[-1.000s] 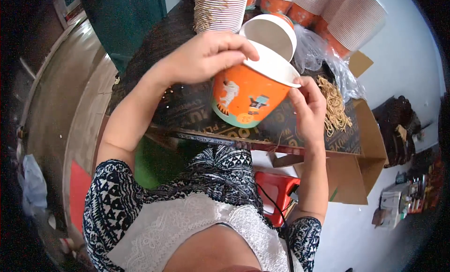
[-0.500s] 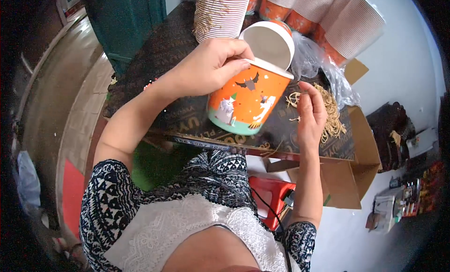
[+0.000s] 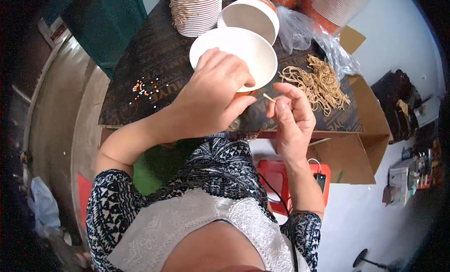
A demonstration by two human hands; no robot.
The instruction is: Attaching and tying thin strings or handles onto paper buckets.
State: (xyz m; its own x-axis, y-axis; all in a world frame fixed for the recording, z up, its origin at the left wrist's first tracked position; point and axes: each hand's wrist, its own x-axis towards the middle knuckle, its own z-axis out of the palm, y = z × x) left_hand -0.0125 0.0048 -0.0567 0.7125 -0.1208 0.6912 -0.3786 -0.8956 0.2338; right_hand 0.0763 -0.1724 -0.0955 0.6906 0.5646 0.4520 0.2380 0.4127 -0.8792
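Note:
My left hand [image 3: 220, 87] grips the near rim of an orange paper bucket [image 3: 258, 54], fingers over the white opening and thumb below it. The bucket's white inside faces up towards me, and most of its orange side is hidden. Close to that rim, my right hand [image 3: 295, 119] pinches a short, light tan cord end [image 3: 269, 98] between thumb and forefinger; the rest of the cord is hard to make out. Behind it, a second bucket [image 3: 251, 19] lies tipped with its opening towards me. A loose heap of tan cords [image 3: 323, 87] lies beyond my right hand.
At the back stands a tall stack of white-rimmed buckets [image 3: 197, 12], with more stacks [image 3: 335, 7] to the right. Crumpled clear plastic [image 3: 300, 30] lies between them. Small coloured beads [image 3: 145, 89] are scattered at left. An open cardboard box [image 3: 351, 155] adjoins the table's right edge.
The bucket has turned from showing its printed side to showing its opening. My right hand has moved left to its rim, where the pinched cord end is now visible. The view has shifted.

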